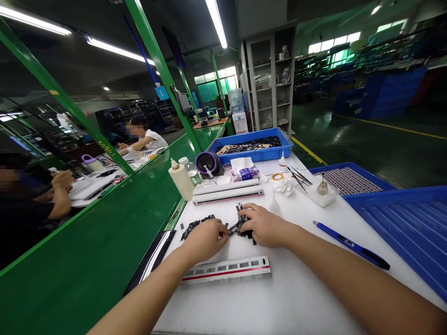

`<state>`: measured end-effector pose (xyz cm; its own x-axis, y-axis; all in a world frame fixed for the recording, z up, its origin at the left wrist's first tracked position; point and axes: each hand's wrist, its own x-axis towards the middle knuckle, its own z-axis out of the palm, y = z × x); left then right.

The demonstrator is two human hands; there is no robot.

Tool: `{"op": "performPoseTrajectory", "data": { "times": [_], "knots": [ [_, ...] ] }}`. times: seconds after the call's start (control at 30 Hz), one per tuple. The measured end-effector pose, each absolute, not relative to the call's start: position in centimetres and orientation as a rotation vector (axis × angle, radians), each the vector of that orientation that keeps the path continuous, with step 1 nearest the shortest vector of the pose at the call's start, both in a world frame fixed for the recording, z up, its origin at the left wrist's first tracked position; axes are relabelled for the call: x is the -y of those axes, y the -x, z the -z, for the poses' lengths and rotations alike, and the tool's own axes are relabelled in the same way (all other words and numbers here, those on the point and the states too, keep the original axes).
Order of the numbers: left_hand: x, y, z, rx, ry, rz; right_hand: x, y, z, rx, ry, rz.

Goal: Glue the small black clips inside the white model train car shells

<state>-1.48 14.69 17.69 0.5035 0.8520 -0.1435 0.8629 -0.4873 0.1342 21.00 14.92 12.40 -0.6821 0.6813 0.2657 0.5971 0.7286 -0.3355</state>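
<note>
My left hand (207, 239) is closed in a pinch, and a small black piece (233, 230) shows at its fingertips. Just to the right, my right hand (264, 225) curls its fingers over a heap of small black pieces (248, 234), touching some of them; its palm side is hidden. Another pile of black pieces (195, 225) lies behind my left hand. Nearer me rests a white model train car body (244, 268) with a red stripe and a row of windows, its left end covered by my left forearm.
Behind my hands lie more white train bodies (228, 194). A bottle (180, 180), tissue pack (244, 170), tweezers (296, 177) and small glass jar (322, 187) stand around. A blue pen-shaped tool (351, 244) lies right. Blue trays (258, 156) hold parts. Two people sit beyond the green partition (115, 232).
</note>
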Motion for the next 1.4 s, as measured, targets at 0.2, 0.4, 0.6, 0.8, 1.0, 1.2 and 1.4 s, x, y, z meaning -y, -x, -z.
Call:
{"op": "performPoseTrajectory", "data": {
  "times": [0.2, 0.4, 0.6, 0.8, 1.0, 1.2, 1.4],
  "knots": [
    [-15.1, 0.2, -17.1, -1.54, -2.614, 0.136, -15.2, -20.6, -11.7, 2.463, 0.877, -0.223],
    [-14.6, 0.8, -17.0, -1.582, -2.676, 0.22, -15.0, -20.5, -11.6, 2.481, 0.896, -0.245],
    [-15.4, 3.8, -18.2, -1.71, -2.663, 0.259, -15.2, -20.5, -11.6, 2.441, 0.899, -0.273],
    [-16.5, 3.5, -18.9, -1.71, -2.632, 0.179, -15.4, -20.4, -12.0, 2.337, 0.919, -0.274],
    [-17.6, -0.7, -17.2, -1.532, -2.618, 0.137, -15.0, -20.6, -12.2, 2.298, 0.93, -0.238],
    [-19.0, -1.6, -16.3, -1.6, -2.493, 0.176, -15.0, -20.9, -12.6, 2.322, 0.934, -0.214],
    [-17.1, -0.4, -18.0, -1.691, -2.452, 0.029, -14.1, -20.4, -13.7, 2.135, 1.068, -0.355]
  ]
}}
